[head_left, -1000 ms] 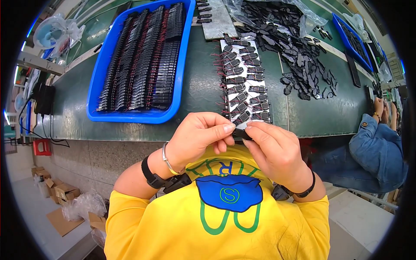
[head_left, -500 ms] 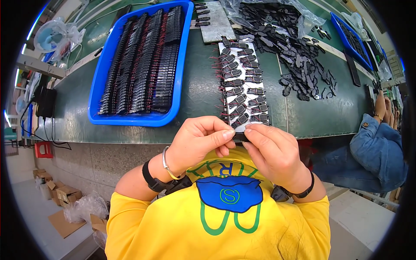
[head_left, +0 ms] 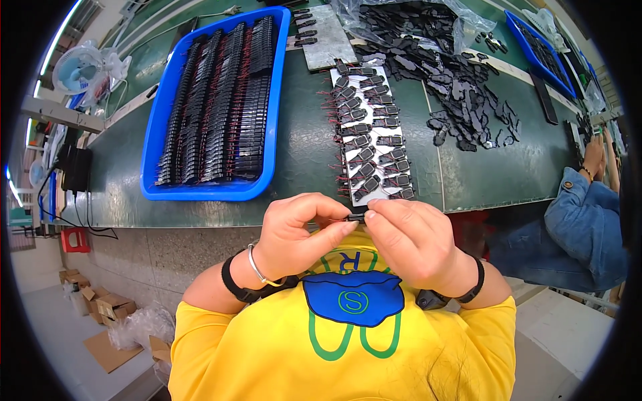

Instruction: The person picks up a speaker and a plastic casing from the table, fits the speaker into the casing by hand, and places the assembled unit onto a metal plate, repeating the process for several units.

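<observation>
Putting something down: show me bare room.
Bare green tabletop between the blue tray and white strip, and this side of the black heap, right of the strip. Crowded: heap, strip, and its near end, where left hand and right hand hold a black part.

With the fingertips of my left hand [head_left: 299, 230] and right hand [head_left: 411, 240] I pinch a small black part [head_left: 355, 217] by the green worktable's [head_left: 304, 147] near edge. Just beyond lies a white strip [head_left: 374, 148] bearing two columns of black parts with red wires [head_left: 364, 171]. A blue plastic tray [head_left: 200, 194] packed with rows stands left; flat black pieces [head_left: 468, 100] lie heaped right.
</observation>
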A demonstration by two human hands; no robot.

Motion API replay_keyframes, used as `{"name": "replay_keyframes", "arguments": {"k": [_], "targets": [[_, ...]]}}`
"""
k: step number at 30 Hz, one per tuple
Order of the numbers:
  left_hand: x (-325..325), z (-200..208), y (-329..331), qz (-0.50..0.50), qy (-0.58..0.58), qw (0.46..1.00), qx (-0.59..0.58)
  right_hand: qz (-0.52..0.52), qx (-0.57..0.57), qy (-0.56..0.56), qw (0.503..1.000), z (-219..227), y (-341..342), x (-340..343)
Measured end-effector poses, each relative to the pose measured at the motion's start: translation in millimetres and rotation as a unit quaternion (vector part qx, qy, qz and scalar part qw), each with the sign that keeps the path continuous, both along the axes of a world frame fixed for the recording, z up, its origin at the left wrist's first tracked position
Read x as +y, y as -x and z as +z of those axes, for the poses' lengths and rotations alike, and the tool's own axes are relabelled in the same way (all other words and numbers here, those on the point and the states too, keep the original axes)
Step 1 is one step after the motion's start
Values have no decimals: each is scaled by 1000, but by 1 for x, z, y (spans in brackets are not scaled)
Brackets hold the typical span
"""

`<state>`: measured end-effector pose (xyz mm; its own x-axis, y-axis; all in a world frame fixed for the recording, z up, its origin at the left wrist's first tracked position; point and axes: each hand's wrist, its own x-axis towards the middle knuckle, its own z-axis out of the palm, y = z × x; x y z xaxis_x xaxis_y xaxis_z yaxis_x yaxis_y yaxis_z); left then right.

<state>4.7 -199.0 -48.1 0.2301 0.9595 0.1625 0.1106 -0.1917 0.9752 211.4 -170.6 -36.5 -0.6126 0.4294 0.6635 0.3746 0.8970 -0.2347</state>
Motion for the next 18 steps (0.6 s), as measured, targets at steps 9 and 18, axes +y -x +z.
{"name": "replay_keyframes", "arguments": {"k": [9, 18], "targets": [[2, -2, 9, 0, -175, 982, 65, 63, 136, 384, 911, 0, -5, 9], [3, -10, 4, -8, -244, 965, 93, 102, 150, 282, 942, -17, -2, 11]]}}
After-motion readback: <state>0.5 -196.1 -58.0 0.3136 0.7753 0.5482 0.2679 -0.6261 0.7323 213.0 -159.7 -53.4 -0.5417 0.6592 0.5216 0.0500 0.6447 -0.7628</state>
